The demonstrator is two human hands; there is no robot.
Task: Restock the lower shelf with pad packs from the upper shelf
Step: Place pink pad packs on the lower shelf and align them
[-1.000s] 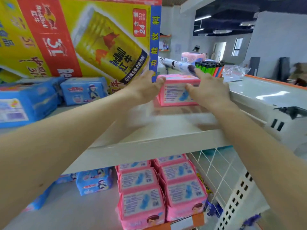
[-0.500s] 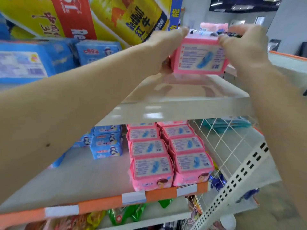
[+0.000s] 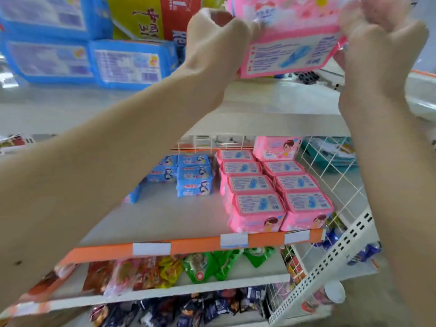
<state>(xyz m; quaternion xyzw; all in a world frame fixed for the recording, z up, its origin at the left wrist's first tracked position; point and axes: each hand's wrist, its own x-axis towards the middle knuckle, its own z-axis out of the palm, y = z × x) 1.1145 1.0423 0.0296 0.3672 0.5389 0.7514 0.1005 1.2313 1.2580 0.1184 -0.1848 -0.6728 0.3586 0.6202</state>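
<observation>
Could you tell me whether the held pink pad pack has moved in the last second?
Yes. The pink pad pack has lifted off the upper shelf and come forward toward its front edge.

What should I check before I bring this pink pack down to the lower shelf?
1. Hold: left hand and right hand both grip the pink pack at its ends: ok.
2. Pack lifted off the upper shelf: ok.
3. Bare room on the lower shelf, left of the pink rows: ok.
4. Room in front of those rows: they reach the orange edge strip: not ok.
5. Room behind the rows: cannot tell.
</observation>
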